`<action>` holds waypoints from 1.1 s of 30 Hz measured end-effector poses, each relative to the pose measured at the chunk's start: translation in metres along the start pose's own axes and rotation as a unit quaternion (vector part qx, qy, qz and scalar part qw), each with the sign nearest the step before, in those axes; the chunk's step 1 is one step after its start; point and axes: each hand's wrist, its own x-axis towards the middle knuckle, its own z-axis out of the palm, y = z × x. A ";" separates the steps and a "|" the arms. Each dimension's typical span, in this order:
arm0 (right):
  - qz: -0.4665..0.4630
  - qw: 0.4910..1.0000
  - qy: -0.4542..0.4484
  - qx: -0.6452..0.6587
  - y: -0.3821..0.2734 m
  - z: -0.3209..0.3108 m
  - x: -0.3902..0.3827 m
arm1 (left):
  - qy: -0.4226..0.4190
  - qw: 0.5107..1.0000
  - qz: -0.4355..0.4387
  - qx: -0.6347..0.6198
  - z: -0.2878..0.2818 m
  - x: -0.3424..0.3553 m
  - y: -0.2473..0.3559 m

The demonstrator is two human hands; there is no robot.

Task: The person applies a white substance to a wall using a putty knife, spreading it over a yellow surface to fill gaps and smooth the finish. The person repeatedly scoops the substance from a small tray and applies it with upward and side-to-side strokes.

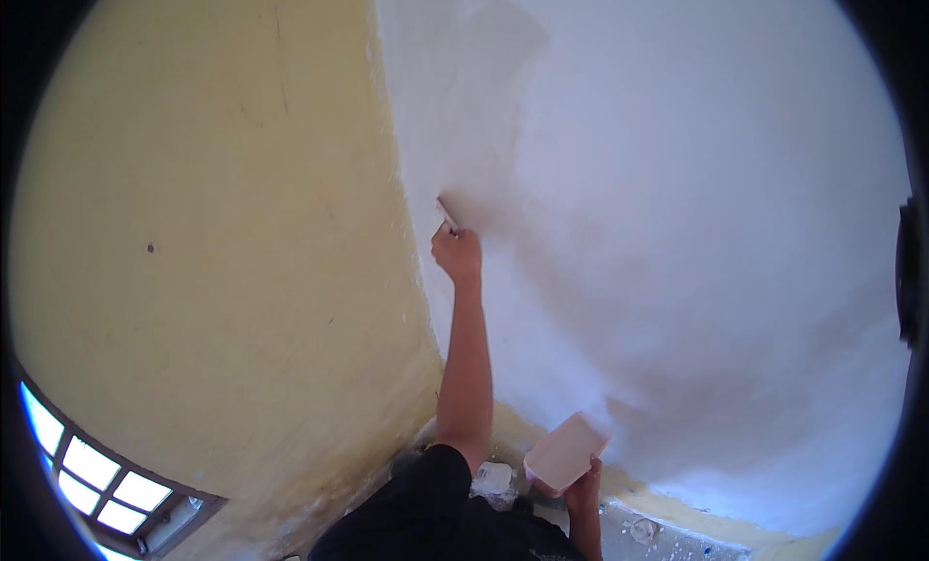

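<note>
My left hand [457, 251] is raised at the white wall [658, 174], closed on a narrow putty knife or scraper [446, 212] that lies at the wall surface just right of the border with the yellow wall [213, 174]. Low at the right, my right hand [583, 485] grips a pale pinkish rectangular plastic tub [561, 447] by its side; whether its top holds a smooth material I cannot tell. Faint beige smudges spread over the white wall around the tool and above the tub.
A barred window [111, 498] with a dark frame sits at the lower left. Below the walls, a speckled floor or ledge [697, 540] shows a small round pale object [644, 532] and a white lump [494, 477]. A dark object [907, 271] cuts into the right rim.
</note>
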 end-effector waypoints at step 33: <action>-0.021 0.999 -0.025 -0.018 -0.003 0.012 -0.005 | -0.212 0.901 0.378 0.018 -0.002 -0.208 0.026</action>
